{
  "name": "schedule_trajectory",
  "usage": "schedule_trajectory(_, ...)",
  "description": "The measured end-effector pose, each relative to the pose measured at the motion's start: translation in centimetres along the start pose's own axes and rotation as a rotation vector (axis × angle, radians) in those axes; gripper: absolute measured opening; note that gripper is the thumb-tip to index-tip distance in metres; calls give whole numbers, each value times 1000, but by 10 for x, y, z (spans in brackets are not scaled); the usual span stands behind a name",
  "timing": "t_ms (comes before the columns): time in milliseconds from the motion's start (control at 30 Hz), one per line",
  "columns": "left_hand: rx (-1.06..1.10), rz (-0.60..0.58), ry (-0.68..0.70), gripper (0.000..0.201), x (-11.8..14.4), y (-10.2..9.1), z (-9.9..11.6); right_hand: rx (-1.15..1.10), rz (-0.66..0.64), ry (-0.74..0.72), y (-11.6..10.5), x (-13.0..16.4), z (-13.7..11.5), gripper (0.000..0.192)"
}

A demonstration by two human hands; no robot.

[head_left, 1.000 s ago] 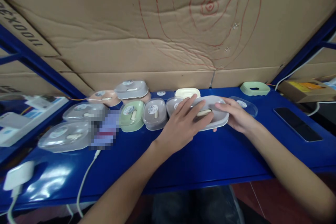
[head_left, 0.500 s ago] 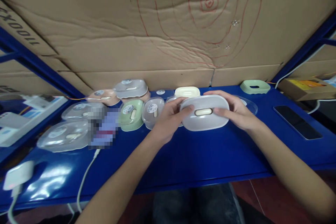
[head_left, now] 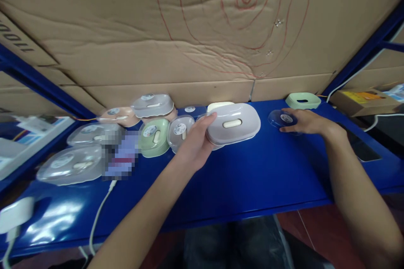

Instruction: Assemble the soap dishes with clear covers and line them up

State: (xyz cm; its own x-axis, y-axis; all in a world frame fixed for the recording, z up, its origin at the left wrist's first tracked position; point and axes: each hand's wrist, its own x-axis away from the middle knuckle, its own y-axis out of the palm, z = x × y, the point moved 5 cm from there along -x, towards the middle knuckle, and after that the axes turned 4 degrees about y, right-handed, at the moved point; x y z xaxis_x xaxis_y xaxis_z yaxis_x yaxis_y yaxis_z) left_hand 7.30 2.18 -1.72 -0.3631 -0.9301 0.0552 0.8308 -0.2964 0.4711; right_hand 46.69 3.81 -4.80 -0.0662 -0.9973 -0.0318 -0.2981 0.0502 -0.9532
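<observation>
A wall of cardboard (head_left: 202, 29) scrawled with red rings stands behind your blue table (head_left: 240, 176). Along the back of the table, to your left, sits a cluster of closed soap boxes: clear ones (head_left: 67, 164) at the far left, a pink one (head_left: 118, 115), a green one (head_left: 153, 136) and a small grey one (head_left: 181, 132), packed close together. A pale green tray (head_left: 302, 100) rests alone near the right rear corner, and a white cable (head_left: 99, 210) trails off the front edge.

Your left hand (head_left: 195, 145) grasps the white soap box (head_left: 233, 123) by its left end, fingers curled around the rim, holding it raised just above the table in front of the cluster, its slotted base facing you. Your right hand (head_left: 303, 121) is well apart from that box, its fingers laid on the clear lid (head_left: 280, 118) lying flat on the table; you cannot tell whether they pinch it.
</observation>
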Motion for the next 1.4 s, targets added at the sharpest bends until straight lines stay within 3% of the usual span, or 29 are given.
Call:
schedule_trajectory(67,12,8,-29,49,1,1,-2,-28,36,-15,-7,4,-11,78)
schedule_trajectory(167,31,-12,-45,46,0,2,-5,-138,213,-125,-28,21,-52,83)
schedule_trajectory(267,49,-14,-55,47,-1,3,-10,-330,357,-419,-41,49,-112,81)
schedule_trajectory(367,67,-34,-83,55,0,6,-15,-342,347,-674,-31,72,-165,93)
schedule_trajectory(467,79,-101,-99,65,3,10,-18,-317,323,-772,-15,82,-192,98)
schedule_trajectory(700,68,-132,-76,65,8,16,-19,-322,299,-799,-3,81,-194,97)
schedule_trajectory(800,15,-104,0,56,8,16,-19,-322,282,-804,-3,81,-193,96)
schedule_trajectory(933,-16,-69,60,59,8,15,-23,-395,215,-776,2,76,-190,94)
schedule_trajectory(1000,-6,-63,68,59,8,14,-23,-580,178,-702,4,70,-185,89)
schedule_trajectory(1133,-5,-57,129,62,10,15,-18,-1010,4,-308,22,54,-169,63)
schedule_trajectory(1200,-18,-56,165,63,10,16,-17,-1156,-115,-165,33,50,-165,60)
schedule_trajectory(1400,-71,-77,161,74,10,15,-20,-1307,-189,-124,40,47,-162,53)
